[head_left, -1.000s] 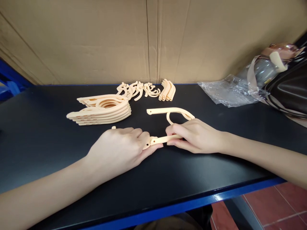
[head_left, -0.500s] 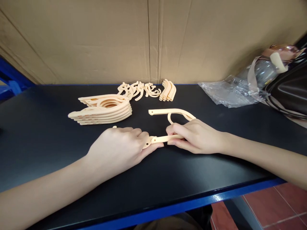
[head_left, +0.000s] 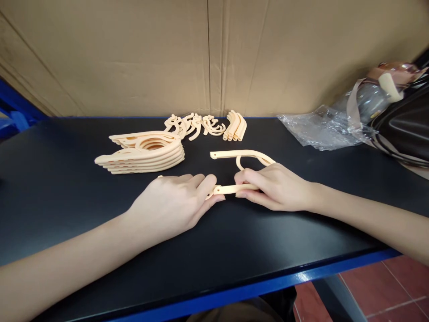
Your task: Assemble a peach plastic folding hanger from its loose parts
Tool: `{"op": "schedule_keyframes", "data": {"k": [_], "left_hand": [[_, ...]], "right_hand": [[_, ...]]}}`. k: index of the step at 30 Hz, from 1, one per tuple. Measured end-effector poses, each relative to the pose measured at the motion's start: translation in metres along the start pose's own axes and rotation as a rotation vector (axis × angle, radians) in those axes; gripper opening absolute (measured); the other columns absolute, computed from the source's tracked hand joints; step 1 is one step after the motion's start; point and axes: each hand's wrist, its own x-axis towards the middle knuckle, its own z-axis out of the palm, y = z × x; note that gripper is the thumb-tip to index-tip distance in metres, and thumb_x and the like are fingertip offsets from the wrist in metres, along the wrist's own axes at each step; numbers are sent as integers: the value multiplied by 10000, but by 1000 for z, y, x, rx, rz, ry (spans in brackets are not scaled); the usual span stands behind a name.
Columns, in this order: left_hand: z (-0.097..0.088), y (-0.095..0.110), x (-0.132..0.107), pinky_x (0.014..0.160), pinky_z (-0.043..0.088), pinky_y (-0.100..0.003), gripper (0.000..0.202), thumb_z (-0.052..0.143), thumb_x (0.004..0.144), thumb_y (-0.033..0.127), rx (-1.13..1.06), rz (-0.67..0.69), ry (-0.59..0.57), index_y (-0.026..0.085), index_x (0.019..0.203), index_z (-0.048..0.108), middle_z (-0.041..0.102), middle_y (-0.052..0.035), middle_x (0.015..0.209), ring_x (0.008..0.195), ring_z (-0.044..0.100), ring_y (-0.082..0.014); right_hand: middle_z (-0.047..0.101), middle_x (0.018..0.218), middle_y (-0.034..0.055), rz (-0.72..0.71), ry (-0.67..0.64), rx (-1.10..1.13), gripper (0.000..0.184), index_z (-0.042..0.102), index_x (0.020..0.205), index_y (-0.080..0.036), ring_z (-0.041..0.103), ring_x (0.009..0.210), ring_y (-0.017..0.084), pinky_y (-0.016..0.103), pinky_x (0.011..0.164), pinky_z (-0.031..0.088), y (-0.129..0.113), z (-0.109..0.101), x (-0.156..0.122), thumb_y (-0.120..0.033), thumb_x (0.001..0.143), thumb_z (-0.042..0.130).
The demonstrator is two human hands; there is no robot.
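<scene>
My left hand (head_left: 172,203) and my right hand (head_left: 273,185) meet at the middle of a black table (head_left: 67,210). Between them lies a peach plastic hanger arm (head_left: 231,188). My right hand is closed round its right end. My left hand is closed over a second peach piece, mostly hidden, whose tip touches the arm's left end at a joint (head_left: 216,191). Just behind my right hand lies another peach hanger part with a hook (head_left: 239,156), partly under my fingers.
A stack of peach hanger halves (head_left: 144,152) lies at the back left, with loose hooks (head_left: 196,125) and short curved pieces (head_left: 236,126) behind. Crumpled clear plastic (head_left: 321,127), a bottle (head_left: 372,96) and a dark bag (head_left: 407,129) sit at the right. A cardboard wall (head_left: 208,53) stands behind.
Both hands and the arm between them have shifted slightly away from me and to the right. My left fingers have closed in on the joint.
</scene>
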Motion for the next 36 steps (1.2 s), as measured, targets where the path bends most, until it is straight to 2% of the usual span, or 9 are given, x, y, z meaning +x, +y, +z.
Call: {"op": "schedule_keyframes", "data": {"k": [9, 17, 22, 32, 36], "left_hand": [[2, 3, -2, 406, 197, -249, 423, 355, 1026, 398, -9, -45, -53, 178, 697, 504, 522, 17, 483, 375, 540, -168], [2, 2, -3, 416, 161, -244, 434, 371, 1018, 419, -17, -53, -79, 188, 676, 505, 549, 9, 465, 361, 541, -183], [1, 2, -3, 420, 144, -248, 434, 373, 1020, 395, -3, -51, -68, 182, 669, 514, 534, 14, 461, 351, 528, -177], [4, -1, -3, 441, 183, -255, 465, 350, 1025, 417, -53, -46, -44, 183, 649, 493, 539, 8, 489, 394, 505, -141], [4, -1, -3, 445, 175, -262, 434, 398, 1009, 403, -41, -41, -30, 182, 650, 500, 540, 5, 492, 401, 505, -144]], "right_hand": [[615, 717, -17, -23, 18, 31, 216, 492, 986, -182, 492, 530, 99, 211, 517, 345, 0, 0, 1, -355, 1027, 369], [650, 791, 2, -9, -38, 49, 222, 495, 1007, -178, 547, 583, 103, 223, 575, 399, 0, 0, 1, -347, 1032, 354], [627, 732, -7, 2, -35, 61, 241, 496, 1020, -176, 546, 568, 107, 216, 552, 391, 1, 0, 1, -369, 1033, 353], [653, 781, 6, 9, -47, 77, 243, 508, 1011, -171, 569, 595, 109, 222, 568, 410, 1, -1, 2, -362, 1030, 360], [660, 800, 1, 4, -41, 92, 224, 522, 1025, -169, 565, 598, 103, 220, 566, 406, 1, 0, 1, -346, 1022, 383]]}}
